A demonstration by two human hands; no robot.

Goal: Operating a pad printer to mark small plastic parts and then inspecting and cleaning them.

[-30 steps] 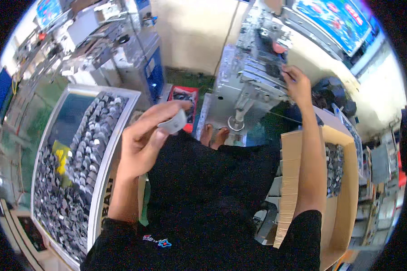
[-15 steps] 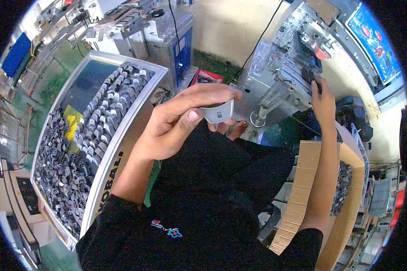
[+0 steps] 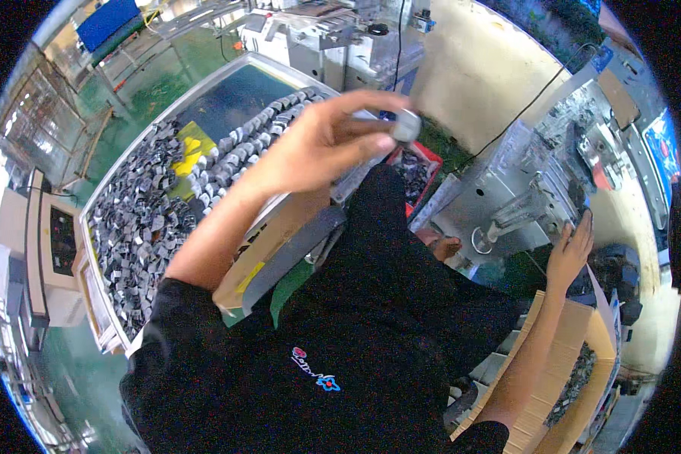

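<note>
Grasping a small grey piece between thumb and forefinger, the left hand is much the nearer hand to it and holds it just off the right side of the table. The piece sits at the fingertips, facing away from the table's grey parts, its long axis too blurred to tell. Farther right of the table, the right hand reaches toward a metal machine; whether its fingers grip anything I cannot tell.

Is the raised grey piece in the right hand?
No, the left hand pinches the raised grey piece between its thumb and fingers.
</note>
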